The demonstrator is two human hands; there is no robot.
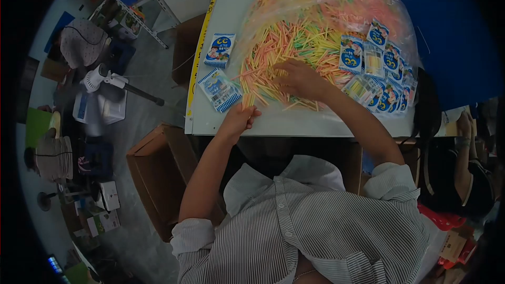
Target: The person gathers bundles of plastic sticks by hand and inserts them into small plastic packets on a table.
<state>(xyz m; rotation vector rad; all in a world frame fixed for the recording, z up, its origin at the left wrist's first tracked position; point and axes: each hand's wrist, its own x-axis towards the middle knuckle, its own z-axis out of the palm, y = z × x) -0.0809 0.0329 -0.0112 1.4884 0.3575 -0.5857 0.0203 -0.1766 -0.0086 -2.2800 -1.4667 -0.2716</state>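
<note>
A big heap of thin pink, yellow and green sticks (pixel 294 37) lies in a clear plastic bag (pixel 336 0) on the table. My left hand (pixel 239 122), near the table's front edge, is closed around a small bunch of sticks (pixel 249 100) whose ends show above the fingers. My right hand (pixel 301 79) rests over the front of the heap, its fingers apart and touching the sticks; its fingertips are partly hidden among them. Left of the heap are two blue-and-white printed packets (pixel 220 50), the nearer one close to my left hand.
Several more packets (pixel 386 92) are piled on the right side of the bag. The table (pixel 210 118) has a yellow tape strip along its left edge. An open cardboard box (pixel 163 163) stands on the floor at left, near a fan (pixel 100 81). Another person's arm (pixel 463 163) shows at right.
</note>
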